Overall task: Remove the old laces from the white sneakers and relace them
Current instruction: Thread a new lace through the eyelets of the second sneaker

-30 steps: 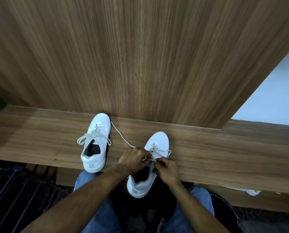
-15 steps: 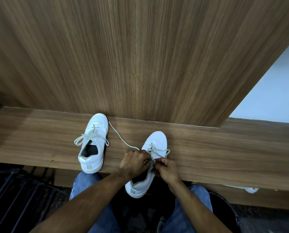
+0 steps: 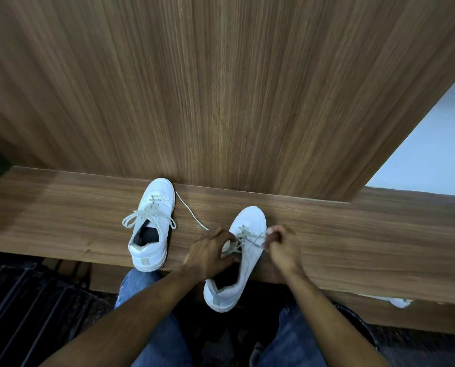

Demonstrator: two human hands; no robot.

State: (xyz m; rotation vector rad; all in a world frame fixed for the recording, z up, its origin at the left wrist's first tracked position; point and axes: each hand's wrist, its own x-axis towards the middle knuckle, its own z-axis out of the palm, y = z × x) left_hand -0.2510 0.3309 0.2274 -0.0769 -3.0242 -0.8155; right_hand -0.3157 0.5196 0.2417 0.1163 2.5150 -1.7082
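Two white sneakers stand on a wooden shelf (image 3: 353, 234), toes toward the back panel. The left sneaker (image 3: 152, 229) is laced, with a bow of grey lace across its tongue. The right sneaker (image 3: 244, 250) hangs with its heel over the shelf's front edge. My left hand (image 3: 210, 252) grips the sneaker's left side at the eyelets. My right hand (image 3: 280, 242) pinches a lace end (image 3: 255, 238) and holds it out to the right of the shoe. Another loose lace strand (image 3: 192, 210) runs from under my left hand toward the back panel.
A tall wooden panel (image 3: 221, 88) rises right behind the shelf. A pale wall (image 3: 432, 154) shows at the right. My knees in blue jeans (image 3: 147, 287) are below the shelf edge. A dark ribbed mat (image 3: 22, 300) lies lower left, and a white object (image 3: 401, 301) peeks out under the shelf at right.
My right hand has moved from the shoe's tongue out to the right, drawing the lace end with it. My left hand stays on the right sneaker.
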